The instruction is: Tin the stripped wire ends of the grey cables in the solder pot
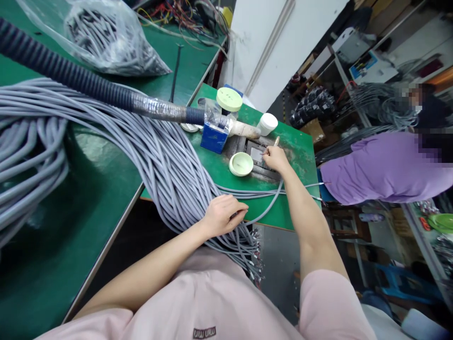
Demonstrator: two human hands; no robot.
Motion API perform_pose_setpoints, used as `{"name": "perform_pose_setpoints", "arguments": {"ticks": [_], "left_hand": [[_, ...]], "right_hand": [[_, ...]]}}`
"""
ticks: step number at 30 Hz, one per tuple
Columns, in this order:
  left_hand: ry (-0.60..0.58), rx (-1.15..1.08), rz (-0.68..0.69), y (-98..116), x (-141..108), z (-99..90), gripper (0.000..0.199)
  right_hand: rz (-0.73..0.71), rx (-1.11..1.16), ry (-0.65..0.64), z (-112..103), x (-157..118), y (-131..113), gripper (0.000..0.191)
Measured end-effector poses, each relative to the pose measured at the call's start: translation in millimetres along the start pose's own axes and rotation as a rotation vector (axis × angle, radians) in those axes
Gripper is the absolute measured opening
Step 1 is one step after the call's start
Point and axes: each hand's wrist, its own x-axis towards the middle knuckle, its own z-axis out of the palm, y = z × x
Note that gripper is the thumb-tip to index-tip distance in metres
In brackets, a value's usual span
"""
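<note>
Over at the green-topped desk [297,151], from the head camera, the left hand [223,216] lies open across a thick bundle of grey cables [166,160], fingers spread over the strands with no clear grip. The right hand [276,158] is pinched closed around something thin, with a pale stick [276,140] poking out above it, right over a metal plate [255,153] set in a dark recess. Loose grey strands [272,208] run under that forearm, close by a shallow pale green dish [241,164]. Now the danger: one sharp tug on those strands could flip the dish or jolt the pinch. Above, a corrugated black conduit [63,71] and its foil-taped joint [159,107] hang over a blue box [214,137]; a knock there could topple it. Off to the right, a co-worker in a purple shirt [385,167] stands close.
</note>
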Motion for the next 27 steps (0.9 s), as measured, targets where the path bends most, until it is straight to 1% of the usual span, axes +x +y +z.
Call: {"name": "perform_pose_setpoints", "arguments": {"ticks": [9, 14, 16, 17, 19, 21, 22, 24, 27], "left_hand": [[0.005, 0.005, 0.009, 1, 1, -2.3, 0.007], [0.013, 0.013, 0.017, 0, 1, -1.7, 0.007], [0.016, 0.016, 0.017, 0, 1, -1.2, 0.007], [0.018, 0.017, 0.015, 0, 0, -0.9, 0.007], [0.020, 0.016, 0.010, -1, 0, -0.5, 0.007], [0.015, 0.014, 0.002, -1, 0, -0.3, 0.008], [0.009, 0.010, 0.000, -1, 0, -0.4, 0.008], [-0.004, 0.003, -0.007, 0, 0, -0.7, 0.008], [-0.019, -0.005, -0.027, 1, 1, -1.4, 0.008]], "right_hand": [[0.019, -0.075, -0.048, 4, 5, -9, 0.023], [0.017, -0.054, -0.030, 2, 7, -8, 0.021], [0.010, 0.028, 0.015, -3, 0, -7, 0.016], [0.007, 0.130, 0.037, -7, -8, -8, 0.013], [0.014, 0.447, 0.045, -14, -31, -10, 0.013], [0.032, 0.796, -0.015, -21, -64, -15, 0.026], [0.022, 0.927, -0.056, -23, -84, -18, 0.033], [-0.021, 1.085, -0.081, -25, -123, -23, 0.046], [-0.016, 1.209, -0.070, -23, -173, -30, 0.055]]}}
